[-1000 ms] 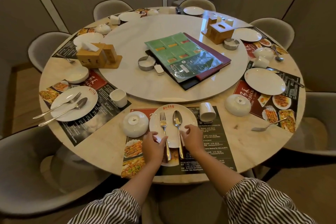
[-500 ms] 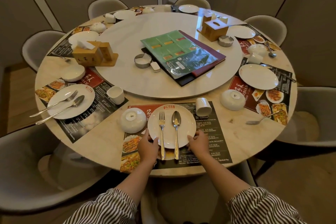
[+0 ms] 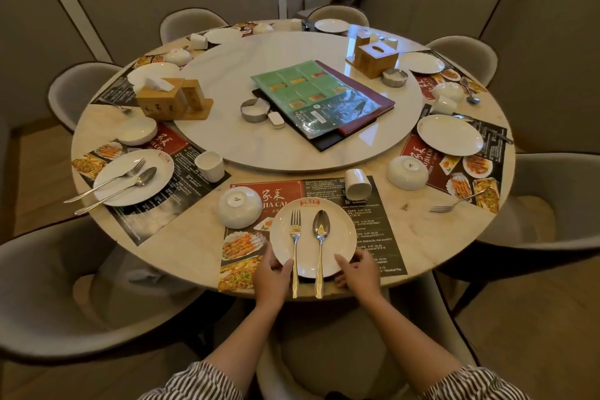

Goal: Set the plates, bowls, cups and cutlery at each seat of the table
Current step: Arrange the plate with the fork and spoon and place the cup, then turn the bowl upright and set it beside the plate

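Note:
A white plate (image 3: 337,237) lies on the placemat (image 3: 380,227) at the near seat, with a fork (image 3: 295,237) and a spoon (image 3: 320,230) side by side on it. Their handles reach past the table edge. My left hand (image 3: 271,276) grips the plate's near-left rim, thumb on top. My right hand (image 3: 358,273) holds the near-right rim with its fingertips. An upturned white bowl (image 3: 239,206) sits left of the plate. A white cup (image 3: 357,185) lies on its side behind the plate.
The left seat has a plate (image 3: 130,178) with cutlery, a cup (image 3: 209,166) and a bowl (image 3: 138,130). The right seat has a plate (image 3: 449,135), an upturned bowl (image 3: 407,172) and a loose fork (image 3: 454,203). The turntable (image 3: 227,136) carries menus (image 3: 318,97) and tissue boxes (image 3: 159,102). Chairs ring the table.
My hands left the fork and spoon handles and moved outward to the plate's rim. The plate with its cutlery now sits closer to the near table edge.

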Demonstrator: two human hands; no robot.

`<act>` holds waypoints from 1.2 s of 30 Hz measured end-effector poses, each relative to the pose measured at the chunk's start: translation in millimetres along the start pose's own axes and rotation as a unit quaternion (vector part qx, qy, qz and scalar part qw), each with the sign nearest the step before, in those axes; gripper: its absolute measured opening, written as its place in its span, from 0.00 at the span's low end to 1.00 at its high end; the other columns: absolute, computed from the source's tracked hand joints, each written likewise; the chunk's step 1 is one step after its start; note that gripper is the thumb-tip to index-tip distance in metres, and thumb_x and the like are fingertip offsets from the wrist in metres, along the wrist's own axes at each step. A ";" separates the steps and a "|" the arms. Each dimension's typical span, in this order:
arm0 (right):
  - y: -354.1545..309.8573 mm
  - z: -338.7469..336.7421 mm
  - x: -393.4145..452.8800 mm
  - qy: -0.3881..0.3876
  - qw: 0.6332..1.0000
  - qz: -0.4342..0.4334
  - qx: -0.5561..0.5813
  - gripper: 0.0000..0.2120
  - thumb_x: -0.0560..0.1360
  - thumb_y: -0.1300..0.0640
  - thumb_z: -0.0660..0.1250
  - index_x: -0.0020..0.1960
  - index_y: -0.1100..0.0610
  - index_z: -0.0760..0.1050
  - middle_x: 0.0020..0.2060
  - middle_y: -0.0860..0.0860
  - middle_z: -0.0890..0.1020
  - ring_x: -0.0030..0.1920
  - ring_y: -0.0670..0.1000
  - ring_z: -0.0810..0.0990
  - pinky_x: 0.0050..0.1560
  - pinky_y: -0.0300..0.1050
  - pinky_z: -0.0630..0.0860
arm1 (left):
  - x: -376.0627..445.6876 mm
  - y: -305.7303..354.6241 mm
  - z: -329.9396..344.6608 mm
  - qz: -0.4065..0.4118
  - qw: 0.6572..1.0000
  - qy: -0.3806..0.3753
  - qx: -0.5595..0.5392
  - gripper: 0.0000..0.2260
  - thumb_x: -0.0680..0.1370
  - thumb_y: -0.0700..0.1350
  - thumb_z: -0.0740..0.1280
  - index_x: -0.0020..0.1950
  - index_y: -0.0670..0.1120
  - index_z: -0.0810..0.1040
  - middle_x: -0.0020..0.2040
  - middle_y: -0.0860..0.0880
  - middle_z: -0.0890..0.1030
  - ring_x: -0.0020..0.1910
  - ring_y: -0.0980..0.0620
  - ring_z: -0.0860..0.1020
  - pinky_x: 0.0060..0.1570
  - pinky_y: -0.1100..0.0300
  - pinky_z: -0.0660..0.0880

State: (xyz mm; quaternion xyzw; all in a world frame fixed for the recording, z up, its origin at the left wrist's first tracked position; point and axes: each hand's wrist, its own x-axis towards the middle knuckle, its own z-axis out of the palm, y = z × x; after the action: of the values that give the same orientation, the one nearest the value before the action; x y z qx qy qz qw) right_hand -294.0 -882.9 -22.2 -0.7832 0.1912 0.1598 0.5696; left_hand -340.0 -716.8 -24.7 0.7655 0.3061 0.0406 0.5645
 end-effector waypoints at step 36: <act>-153.6 172.7 50.7 -0.131 0.950 -0.117 -0.256 0.24 0.76 0.51 0.67 0.67 0.62 0.71 0.63 0.58 0.77 0.61 0.56 0.76 0.59 0.50 0.76 | 163.7 26.2 -106.2 -0.192 0.980 -0.020 0.040 0.37 0.68 0.65 0.67 0.73 0.55 0.60 0.65 0.42 0.72 0.50 0.40 0.81 0.41 0.52 0.82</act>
State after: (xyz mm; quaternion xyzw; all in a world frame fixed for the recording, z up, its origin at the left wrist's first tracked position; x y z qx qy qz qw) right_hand -181.3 -681.5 29.9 -0.8919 -0.0254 0.2372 0.3842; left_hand -239.7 -548.0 -9.6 0.7153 0.4374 -0.0957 0.5366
